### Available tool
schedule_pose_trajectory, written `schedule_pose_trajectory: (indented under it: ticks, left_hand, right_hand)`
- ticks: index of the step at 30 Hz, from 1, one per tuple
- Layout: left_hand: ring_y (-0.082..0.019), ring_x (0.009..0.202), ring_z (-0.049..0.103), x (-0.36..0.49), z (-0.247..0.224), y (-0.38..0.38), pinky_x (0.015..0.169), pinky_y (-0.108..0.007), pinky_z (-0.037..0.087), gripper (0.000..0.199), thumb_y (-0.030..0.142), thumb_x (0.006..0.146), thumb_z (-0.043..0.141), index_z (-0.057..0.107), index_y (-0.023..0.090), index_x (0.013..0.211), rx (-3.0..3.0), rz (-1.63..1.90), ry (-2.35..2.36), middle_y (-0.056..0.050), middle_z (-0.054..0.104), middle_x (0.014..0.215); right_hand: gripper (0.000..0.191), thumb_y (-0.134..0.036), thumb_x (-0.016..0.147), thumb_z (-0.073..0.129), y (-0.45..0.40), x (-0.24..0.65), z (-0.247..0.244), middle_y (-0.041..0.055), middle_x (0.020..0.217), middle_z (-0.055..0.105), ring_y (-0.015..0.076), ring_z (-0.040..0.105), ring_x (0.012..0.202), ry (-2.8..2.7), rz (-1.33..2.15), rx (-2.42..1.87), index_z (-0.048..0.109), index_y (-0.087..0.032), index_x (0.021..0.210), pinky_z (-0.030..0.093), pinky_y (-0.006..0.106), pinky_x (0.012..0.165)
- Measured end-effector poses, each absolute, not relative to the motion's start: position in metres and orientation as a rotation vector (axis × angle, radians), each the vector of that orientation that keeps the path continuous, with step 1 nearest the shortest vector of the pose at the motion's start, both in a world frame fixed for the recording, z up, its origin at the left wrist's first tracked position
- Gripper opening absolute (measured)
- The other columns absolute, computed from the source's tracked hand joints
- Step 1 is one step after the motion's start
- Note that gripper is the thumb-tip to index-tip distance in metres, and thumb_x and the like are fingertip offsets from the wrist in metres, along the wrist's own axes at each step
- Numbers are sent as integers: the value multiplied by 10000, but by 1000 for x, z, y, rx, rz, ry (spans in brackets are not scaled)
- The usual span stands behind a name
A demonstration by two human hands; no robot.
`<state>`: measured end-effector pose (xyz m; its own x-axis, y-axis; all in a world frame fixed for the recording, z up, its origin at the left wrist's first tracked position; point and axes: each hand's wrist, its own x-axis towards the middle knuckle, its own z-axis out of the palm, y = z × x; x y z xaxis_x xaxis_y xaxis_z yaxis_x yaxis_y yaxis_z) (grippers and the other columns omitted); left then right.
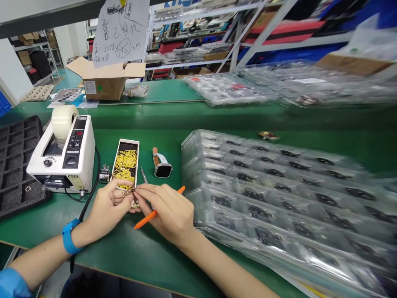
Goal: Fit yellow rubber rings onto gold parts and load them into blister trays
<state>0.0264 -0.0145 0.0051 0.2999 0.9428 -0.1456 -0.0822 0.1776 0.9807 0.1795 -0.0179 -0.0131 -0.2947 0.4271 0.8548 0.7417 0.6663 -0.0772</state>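
Note:
My left hand (107, 211) pinches a small gold-coloured metal piece (134, 203) just in front of a white box (137, 155) of yellow rubber bands (125, 161). Fingertips of my right hand (169, 209) meet the same piece from the right. An orange pen-like tool (145, 219) lies slanted through my right hand, its pointed end toward the lower left. Behind the fingers, pointed metal tweezers (143, 174) show in part. The exact shape of the gold piece is partly hidden by my fingers.
A white tape dispenser (79, 142) and a black foam tray (18, 165) stand left. A small metal counter (104, 174) and a smartwatch (163, 170) flank the box. Stacked clear trays (248, 198) fill the right. Behind are a cardboard box (107, 87) and a hanging paper (120, 37).

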Motion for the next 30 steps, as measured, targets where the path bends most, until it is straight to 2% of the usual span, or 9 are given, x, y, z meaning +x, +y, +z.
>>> schedule_pose_trajectory:
  ticks: [5, 17, 24, 30]
  left_hand:
    - [-119, 636, 692, 25, 4, -17, 667, -211, 588, 241, 177, 783, 597, 571, 147, 1021, 1293, 925, 991, 11, 706, 687]
    - [-157, 674, 709, 25, -2, -18, 672, -235, 596, 218, 197, 793, 564, 613, 118, 990, 1382, 982, 1034, -31, 725, 705]
    - [-161, 760, 712, 24, -6, -22, 721, -231, 574, 237, 199, 823, 539, 615, 117, 1033, 1560, 1010, 1029, -66, 741, 844]
    - [-162, 716, 697, 25, -2, -19, 678, -242, 553, 214, 208, 808, 547, 605, 128, 998, 1497, 977, 1068, -58, 728, 778]
  right_hand:
    - [74, -84, 840, 573, -16, 181, -15, 86, 757, 720, 158, 593, 640, -1919, -431, -834, 598, -128, 894, 458, 260, 591]
    - [97, -113, 881, 513, -17, 182, -17, 107, 780, 727, 150, 566, 606, -1985, -571, -787, 581, -125, 949, 415, 266, 555]
    - [89, -109, 866, 536, -19, 180, -17, 97, 776, 728, 153, 567, 612, -1975, -558, -808, 577, -134, 941, 407, 266, 549]
    - [87, -106, 839, 581, -17, 176, -19, 78, 760, 724, 148, 562, 591, -1925, -555, -883, 566, -147, 915, 416, 261, 545]
